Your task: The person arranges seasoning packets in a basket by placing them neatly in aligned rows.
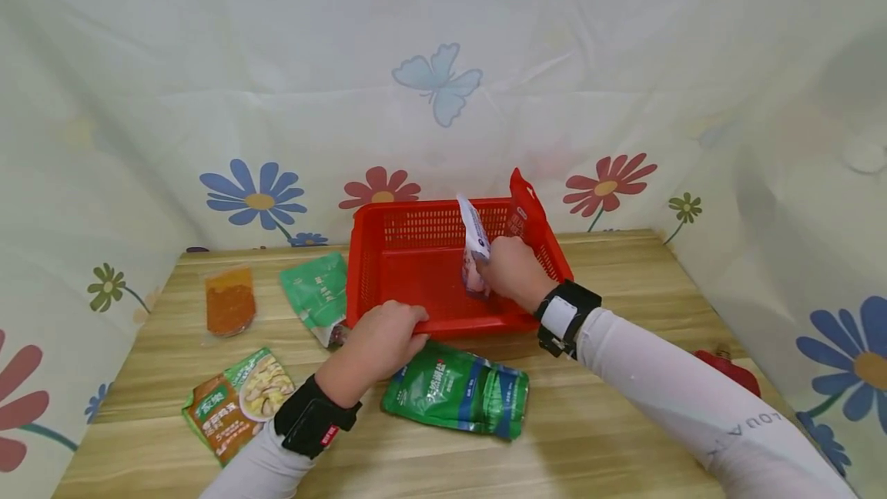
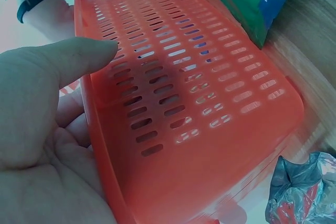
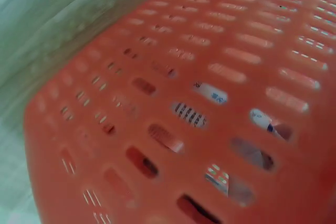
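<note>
A red plastic basket [image 1: 423,268] with slotted walls stands toward the back of the table. My left hand [image 1: 384,337] grips its near rim at the left, thumb outside and fingers inside, as the left wrist view shows. Inside the basket my right hand [image 1: 516,272] pinches a white and pink packet [image 1: 474,241] that stands upright. A red pouch [image 1: 527,210] leans in the far right corner, sticking up over the rim. In the right wrist view the slotted basket wall [image 3: 210,98] hides the hand; bits of printed packaging show through its slots.
A green pouch [image 1: 457,395] lies just in front of the basket, and another green pouch [image 1: 317,291] is at its left side. Farther left are an orange-brown packet [image 1: 231,303] and a packet with a food picture [image 1: 239,403]. A red item [image 1: 728,372] sits at the right edge.
</note>
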Motion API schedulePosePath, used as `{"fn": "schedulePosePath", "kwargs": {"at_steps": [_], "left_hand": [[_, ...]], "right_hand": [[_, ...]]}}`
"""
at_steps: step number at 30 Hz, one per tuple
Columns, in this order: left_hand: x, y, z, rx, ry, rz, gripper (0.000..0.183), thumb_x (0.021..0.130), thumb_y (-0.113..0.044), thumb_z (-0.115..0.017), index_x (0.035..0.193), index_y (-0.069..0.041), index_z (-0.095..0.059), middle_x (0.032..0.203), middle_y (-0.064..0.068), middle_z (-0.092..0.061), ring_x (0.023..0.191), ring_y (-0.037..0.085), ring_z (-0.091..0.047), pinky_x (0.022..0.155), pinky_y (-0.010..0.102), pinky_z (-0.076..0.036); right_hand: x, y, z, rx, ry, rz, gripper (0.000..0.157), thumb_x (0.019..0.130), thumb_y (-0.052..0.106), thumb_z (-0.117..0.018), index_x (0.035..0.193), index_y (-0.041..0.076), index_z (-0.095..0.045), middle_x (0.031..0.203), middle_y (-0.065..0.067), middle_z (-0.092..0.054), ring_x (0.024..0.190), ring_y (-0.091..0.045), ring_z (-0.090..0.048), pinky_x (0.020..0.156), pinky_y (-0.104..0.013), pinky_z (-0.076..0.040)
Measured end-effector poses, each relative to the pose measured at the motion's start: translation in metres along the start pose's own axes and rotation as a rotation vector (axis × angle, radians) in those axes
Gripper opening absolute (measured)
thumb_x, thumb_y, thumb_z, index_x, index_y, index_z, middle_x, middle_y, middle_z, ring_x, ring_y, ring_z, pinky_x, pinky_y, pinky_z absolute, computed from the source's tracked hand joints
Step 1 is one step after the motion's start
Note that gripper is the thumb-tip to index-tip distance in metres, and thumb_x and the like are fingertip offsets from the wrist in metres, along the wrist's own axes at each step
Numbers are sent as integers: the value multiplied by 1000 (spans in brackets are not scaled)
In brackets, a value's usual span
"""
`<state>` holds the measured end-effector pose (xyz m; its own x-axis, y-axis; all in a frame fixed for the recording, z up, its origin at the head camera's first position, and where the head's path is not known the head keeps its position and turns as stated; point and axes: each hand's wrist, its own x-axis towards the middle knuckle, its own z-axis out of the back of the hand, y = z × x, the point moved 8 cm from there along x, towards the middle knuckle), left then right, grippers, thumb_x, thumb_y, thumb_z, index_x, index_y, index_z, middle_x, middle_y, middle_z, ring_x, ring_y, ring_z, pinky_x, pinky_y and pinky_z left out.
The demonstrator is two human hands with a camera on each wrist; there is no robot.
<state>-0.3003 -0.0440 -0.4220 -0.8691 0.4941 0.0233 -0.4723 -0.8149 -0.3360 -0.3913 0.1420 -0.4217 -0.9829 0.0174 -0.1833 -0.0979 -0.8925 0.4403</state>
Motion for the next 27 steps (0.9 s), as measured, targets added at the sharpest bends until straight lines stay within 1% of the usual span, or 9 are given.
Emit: {"fn": "schedulePosePath", "kwargs": {"at_steps": [5,10,15,21,27], "left_hand": [[0,0,-1,-9,-2,-5,22,90,-23,-80,106,-9,-74,80,0,-66,70,16,-57,71,31,-57],[1,1,-2,-14,2,-5,19,90,-23,-79,103,-10,-74,78,-1,-64,70,16,-57,69,31,-56],[1,3,-3,-9,9,7,20,90,-23,-79,105,-11,-74,79,0,-64,70,16,-57,70,31,-56],[0,2,-4,-1,8,9,23,90,-23,-79,108,-10,-74,82,1,-67,71,16,-58,73,33,-58],[1,1,-3,10,0,1,24,90,-23,-79,109,-8,-74,82,1,-67,72,16,-58,72,33,-58]], "right_hand": [[-1,-2,1,32,-11,-27,37,100,31,-67,122,2,-64,72,-9,-68,60,-22,-68,49,-25,-52],[-3,-4,2,35,-28,-24,34,100,30,-66,119,3,-64,71,-9,-67,58,-21,-67,48,-24,-51],[-5,-3,3,85,-40,3,31,100,31,-67,118,5,-64,73,-8,-69,61,-21,-68,51,-23,-52],[-6,-8,0,106,-3,-40,31,98,28,-69,121,8,-62,82,-8,-72,68,-23,-71,56,-24,-56],[-6,-13,2,116,-11,-56,32,98,29,-69,122,9,-62,85,-8,-72,70,-23,-69,58,-25,-56]]}}
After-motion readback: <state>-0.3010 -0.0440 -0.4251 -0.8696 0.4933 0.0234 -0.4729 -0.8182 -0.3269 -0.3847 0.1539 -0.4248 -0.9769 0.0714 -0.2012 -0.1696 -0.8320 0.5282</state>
